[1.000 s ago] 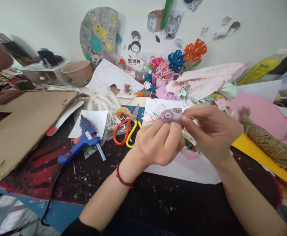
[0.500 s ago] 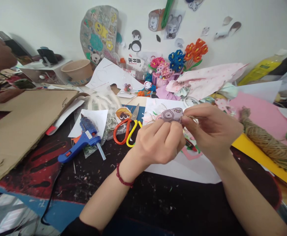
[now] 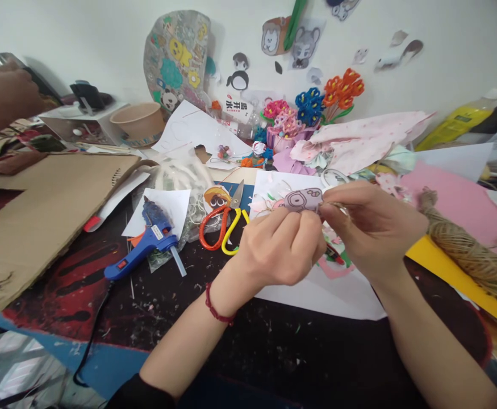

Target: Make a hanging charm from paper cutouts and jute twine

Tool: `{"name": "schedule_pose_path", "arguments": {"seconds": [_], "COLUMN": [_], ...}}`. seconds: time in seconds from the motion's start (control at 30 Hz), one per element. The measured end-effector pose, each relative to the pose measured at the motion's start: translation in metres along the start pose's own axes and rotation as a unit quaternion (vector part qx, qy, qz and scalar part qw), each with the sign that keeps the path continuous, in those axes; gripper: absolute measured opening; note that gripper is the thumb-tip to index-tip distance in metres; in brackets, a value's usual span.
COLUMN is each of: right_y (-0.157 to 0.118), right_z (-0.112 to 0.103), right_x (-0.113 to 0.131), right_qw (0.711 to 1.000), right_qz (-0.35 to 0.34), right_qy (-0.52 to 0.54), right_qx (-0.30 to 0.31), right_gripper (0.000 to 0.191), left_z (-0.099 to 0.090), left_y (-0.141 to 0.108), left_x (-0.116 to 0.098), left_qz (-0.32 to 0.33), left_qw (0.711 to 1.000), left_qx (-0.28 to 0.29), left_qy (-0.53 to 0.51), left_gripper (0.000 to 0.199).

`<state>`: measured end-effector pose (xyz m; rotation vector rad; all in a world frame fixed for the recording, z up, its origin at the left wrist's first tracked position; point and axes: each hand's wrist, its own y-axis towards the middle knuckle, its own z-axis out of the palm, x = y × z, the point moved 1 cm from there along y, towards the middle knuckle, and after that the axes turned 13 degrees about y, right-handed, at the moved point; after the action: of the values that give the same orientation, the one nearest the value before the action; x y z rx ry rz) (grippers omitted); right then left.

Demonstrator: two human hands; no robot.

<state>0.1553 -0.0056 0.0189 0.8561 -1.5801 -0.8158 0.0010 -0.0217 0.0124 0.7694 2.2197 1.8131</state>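
Note:
My left hand (image 3: pixel 280 247) is closed in a fist, knuckles up, with a small grey-purple cartoon cutout (image 3: pixel 303 200) standing up out of its fingers. Thumb and fingertips of my right hand (image 3: pixel 365 227) pinch together at the cutout's right edge, where what looks like a thin brown strand (image 3: pixel 338 205) shows. Both hands are over a white sheet (image 3: pixel 316 298) that bears pink and green paper pieces (image 3: pixel 333 268). Scissors (image 3: pixel 225 224) with one red and one yellow handle lie left of my left hand.
A blue glue gun (image 3: pixel 146 244) and a cardboard piece (image 3: pixel 56 216) lie at left. A twine bundle (image 3: pixel 470 250) is at right. Beaded flowers (image 3: pixel 310 105) and a yellow bottle (image 3: pixel 461 122) stand at the back. Another person's hand (image 3: pixel 7 99) reaches in at far left.
The view has shifted slightly. My hands keep nearly the same grip and pose around the cutout. The other person's hand has moved a little to the right.

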Motion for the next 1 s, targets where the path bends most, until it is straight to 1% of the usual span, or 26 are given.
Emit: {"name": "schedule_pose_path", "arguments": {"seconds": [0.07,0.23,0.43,0.63,0.77,0.83,1.0], "right_y": [0.0004,0.0008,0.0011,0.0006,0.0001,0.0,0.0003], "right_z": [0.0002,-0.0005,-0.0006,-0.0012,-0.0016,-0.0016,-0.0005], "right_x": [0.0,-0.0022,-0.002,-0.0003,-0.0012,-0.0014,0.0002], "right_qw": [1.0,0.999,1.0,1.0,1.0,1.0,1.0], "right_qz": [0.001,-0.005,-0.002,0.002,-0.017,-0.016,-0.013], "right_qy": [0.004,0.032,0.021,-0.011,-0.005,-0.004,-0.014], "right_qx": [-0.001,0.006,0.016,0.01,0.013,0.012,0.006], "right_gripper": [0.007,0.014,0.018,0.013,0.018,0.019,0.016], "left_z": [0.0011,0.0026,0.0031,0.0033,0.0044,0.0051,0.0057], "left_y": [-0.0004,-0.0007,-0.0012,-0.0025,-0.0043,-0.0053,-0.0054], "left_x": [-0.0003,-0.0008,-0.0004,0.0,-0.0003,-0.0004,-0.0011], "left_qz": [-0.001,-0.011,-0.023,-0.009,0.006,0.01,0.001], "left_qw": [1.0,1.0,1.0,1.0,1.0,1.0,1.0], "left_qx": [-0.003,-0.01,-0.006,0.008,0.004,0.003,0.0], "left_qy": [-0.001,0.003,0.005,-0.003,0.0,0.003,0.005], "left_gripper": [0.024,0.026,0.026,0.026,0.023,0.021,0.02]}}
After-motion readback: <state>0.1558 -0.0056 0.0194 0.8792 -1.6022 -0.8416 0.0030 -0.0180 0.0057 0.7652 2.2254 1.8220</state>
